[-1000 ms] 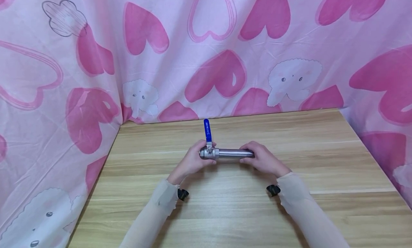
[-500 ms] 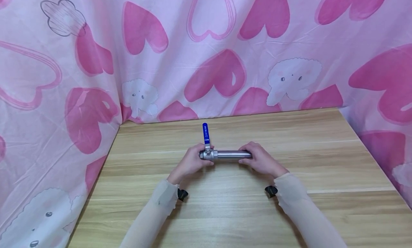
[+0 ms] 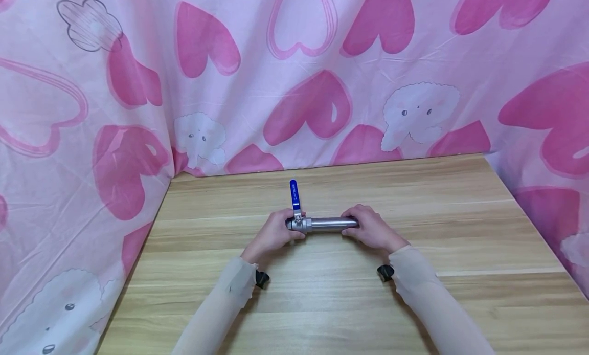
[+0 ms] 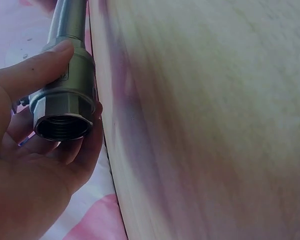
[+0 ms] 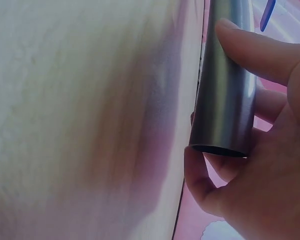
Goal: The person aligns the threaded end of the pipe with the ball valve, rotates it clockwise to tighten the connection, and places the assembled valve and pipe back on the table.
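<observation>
A ball valve (image 3: 301, 224) with a blue lever handle (image 3: 295, 194) is joined to a smooth steel pipe (image 3: 329, 223), lying crosswise in the head view. The lever points away toward the back of the table. My left hand (image 3: 276, 228) grips the valve body, thumb on the near side and fingers curled round the far side. Its open threaded end (image 4: 64, 127) faces the left wrist camera. At the other end my right hand (image 3: 371, 228) holds the pipe between thumb and curled fingers. The pipe's hollow end (image 5: 220, 150) shows in the right wrist view.
A wood-grain table (image 3: 322, 304) lies beneath both hands. Pink curtain cloth (image 3: 248, 89) with hearts surrounds its back and sides. Each wrist wears a small black camera mount, the left one (image 3: 262, 279) and the right one (image 3: 385, 273).
Both hands have drawn the valve and pipe slightly nearer and down in the head view, with the lever tip lower than before. The grips look the same.
</observation>
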The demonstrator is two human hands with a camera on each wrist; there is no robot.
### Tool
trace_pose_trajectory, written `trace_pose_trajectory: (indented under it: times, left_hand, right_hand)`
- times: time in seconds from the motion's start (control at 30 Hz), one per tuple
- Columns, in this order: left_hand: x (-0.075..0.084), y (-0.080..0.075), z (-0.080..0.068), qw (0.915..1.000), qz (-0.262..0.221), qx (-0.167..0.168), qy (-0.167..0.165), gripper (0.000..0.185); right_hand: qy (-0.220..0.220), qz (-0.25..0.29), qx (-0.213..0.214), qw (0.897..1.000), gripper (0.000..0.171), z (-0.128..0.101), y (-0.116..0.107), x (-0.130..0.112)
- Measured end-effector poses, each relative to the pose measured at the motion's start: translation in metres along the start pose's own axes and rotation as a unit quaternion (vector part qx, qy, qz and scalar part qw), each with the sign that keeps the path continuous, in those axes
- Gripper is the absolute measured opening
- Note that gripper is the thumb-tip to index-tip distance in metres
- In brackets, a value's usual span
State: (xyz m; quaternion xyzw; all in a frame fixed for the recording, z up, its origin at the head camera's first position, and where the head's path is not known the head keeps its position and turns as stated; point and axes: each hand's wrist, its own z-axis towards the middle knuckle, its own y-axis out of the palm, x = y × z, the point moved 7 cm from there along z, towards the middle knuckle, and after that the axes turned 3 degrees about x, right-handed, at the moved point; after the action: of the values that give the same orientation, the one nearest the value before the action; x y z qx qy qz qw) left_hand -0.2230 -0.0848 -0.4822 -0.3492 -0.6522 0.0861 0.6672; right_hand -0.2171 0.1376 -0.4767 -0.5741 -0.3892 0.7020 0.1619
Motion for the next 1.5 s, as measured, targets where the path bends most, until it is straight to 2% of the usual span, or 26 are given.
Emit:
trace_pose_trajectory:
  times: [0.53,1.17,1.37,1.5]
  left_hand:
    - [-0.006,0.005,0.003,0.9997,-0.013,-0.016,-0.014,0.035]
    - [-0.011,0.005,0.005,0.9999,-0.006,0.001,-0.008,0.037]
    - [-0.018,0.004,0.002,0.9997,-0.010,-0.022,-0.002,0.034]
    - [-0.021,0.001,0.002,0.9991,-0.017,-0.038,-0.004,0.041]
  right_hand:
    - [0.027,-0.027,-0.016,0.999,0.029,0.002,0.003,0.006]
    - [0.035,-0.014,-0.021,0.999,0.029,0.004,0.003,0.009]
    - [0.027,-0.017,-0.012,0.999,0.031,0.006,0.003,0.010]
    - [0.032,-0.019,-0.010,0.999,0.033,0.007,0.002,0.011]
